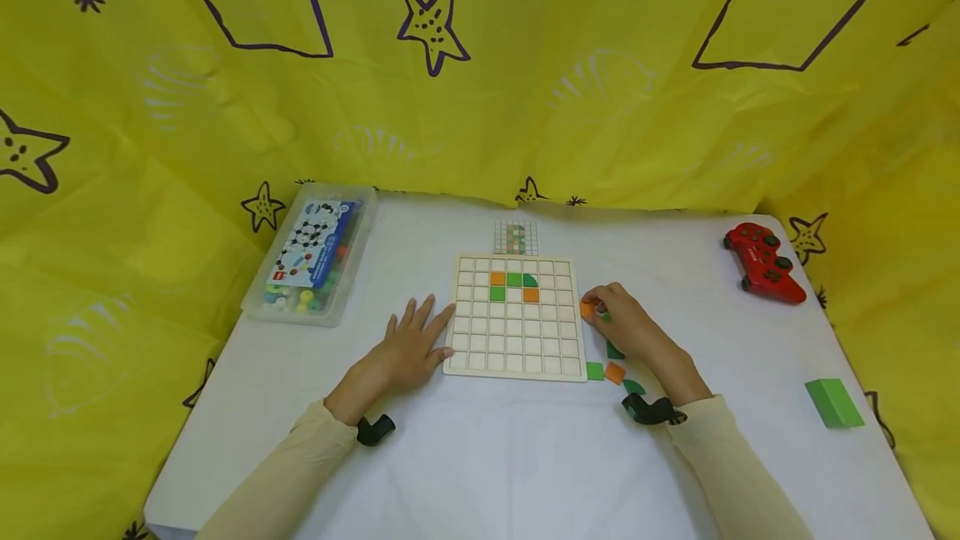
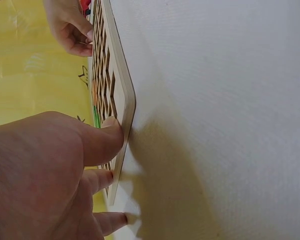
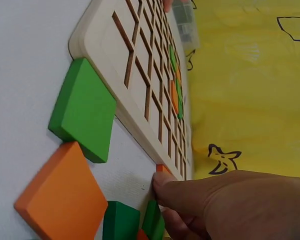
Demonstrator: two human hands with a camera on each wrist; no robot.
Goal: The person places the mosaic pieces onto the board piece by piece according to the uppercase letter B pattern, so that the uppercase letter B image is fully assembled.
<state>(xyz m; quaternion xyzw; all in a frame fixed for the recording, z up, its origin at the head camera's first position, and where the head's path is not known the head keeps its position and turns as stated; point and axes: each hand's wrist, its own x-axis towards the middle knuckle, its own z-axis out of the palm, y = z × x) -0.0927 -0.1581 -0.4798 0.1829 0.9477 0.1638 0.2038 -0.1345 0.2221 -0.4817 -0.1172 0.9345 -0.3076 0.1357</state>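
Note:
A pale wooden grid board [image 1: 495,373] lies flat on the table, with several orange and green tiles set in its upper cells, one of them a dark green quarter-round [image 1: 530,281]. My left hand [image 1: 405,354] is spread beside the board, thumb and forefinger touching its left edge. At the right edge, my right hand [image 1: 626,323] pinches an orange square tile [image 1: 587,309] between thumb and fingers; the fingers partly cover it. Loose tiles lie below that hand: a light green square [image 3: 85,110], an orange square [image 3: 62,195] and dark green pieces [image 3: 121,220].
Behind the board lies a small printed pattern card [image 1: 516,237]. A clear plastic box [image 1: 311,255] of colourful parts stands at the left. To the right are a red game controller [image 1: 763,261] and a green block [image 1: 834,403]. Yellow curtain [image 1: 480,132] surrounds the table.

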